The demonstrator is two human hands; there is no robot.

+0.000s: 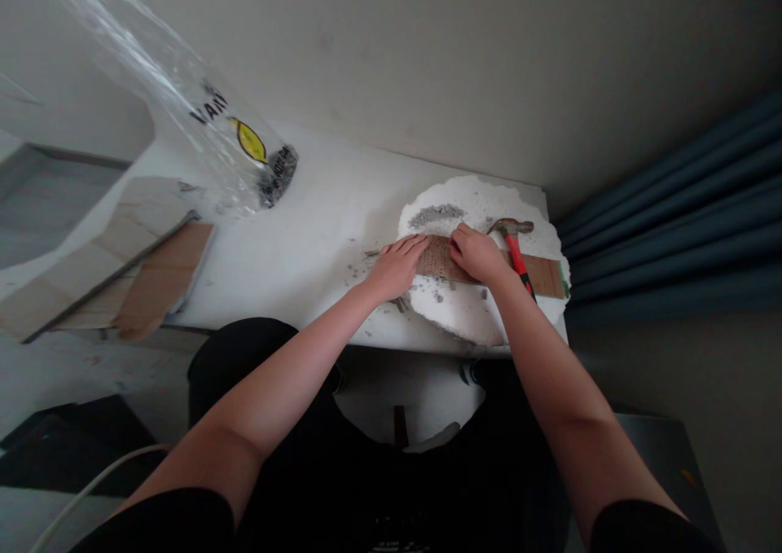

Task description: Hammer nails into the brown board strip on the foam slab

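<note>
A brown strip of board (443, 260), its left part pitted with small dark marks, lies across a ragged white sheet (440, 300) on the table. My left hand (397, 268) rests over the board's left end with its fingers stretched out. Curled over the middle of the board is my right hand (476, 252); whatever its fingertips pinch is hidden. Just right of that hand a claw hammer (515, 247) with a red and black handle lies across the board, partly behind my forearm. A heap of grey crumbs (435, 214) sits beyond the board.
Cardboard pieces (162, 272) lie at the table's left end. A clear plastic bag (244, 146) with a yellow print is farther back. Grey bits scatter along the white table (293, 268). A wall stands behind, and a dark blue curtain (672, 219) hangs on the right.
</note>
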